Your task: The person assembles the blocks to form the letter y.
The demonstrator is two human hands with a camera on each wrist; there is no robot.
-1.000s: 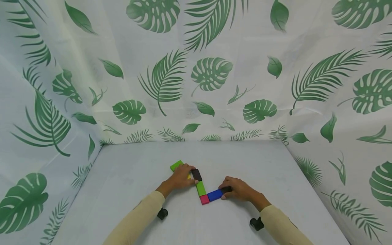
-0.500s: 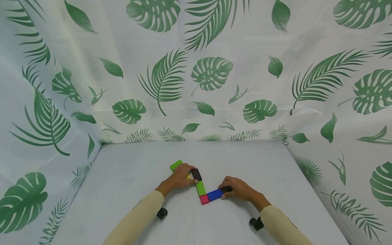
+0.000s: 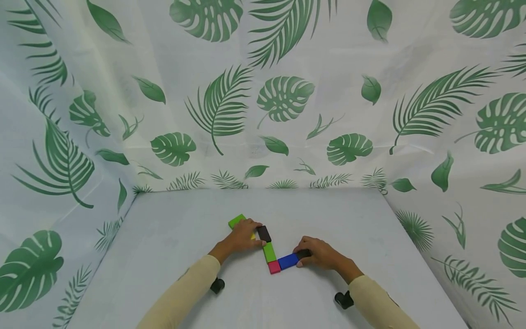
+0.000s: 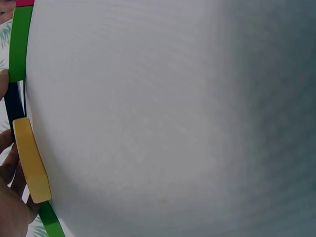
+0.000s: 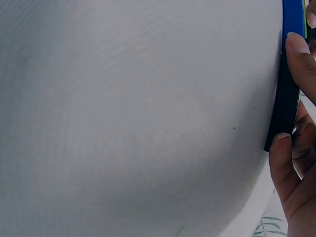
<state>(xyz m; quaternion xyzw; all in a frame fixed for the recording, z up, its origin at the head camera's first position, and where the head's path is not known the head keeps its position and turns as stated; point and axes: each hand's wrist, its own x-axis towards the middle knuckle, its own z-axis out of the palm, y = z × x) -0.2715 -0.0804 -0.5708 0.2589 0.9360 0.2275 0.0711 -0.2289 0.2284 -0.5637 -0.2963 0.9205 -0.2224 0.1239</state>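
Flat coloured blocks lie end to end in a bent row in the head view. My left hand [image 3: 241, 236] holds a black block [image 3: 264, 233] between thumb and index finger. Partly under that hand is a yellow block [image 4: 32, 160], and a green block [image 3: 237, 221] sticks out beyond it. From the black block the row runs through another green block [image 3: 269, 252] to a pink-red block [image 3: 274, 267], where it turns right to a blue block [image 3: 288, 261]. My right hand [image 3: 322, 254] grips a second black block [image 5: 285, 101] at the blue one's far end.
The blocks lie on a white table [image 3: 185, 210]. White cloth walls [image 3: 304, 173] with green leaf prints stand behind and at both sides. A black wrist camera [image 3: 218, 286] hangs below the left forearm, and another [image 3: 344, 300] below the right.
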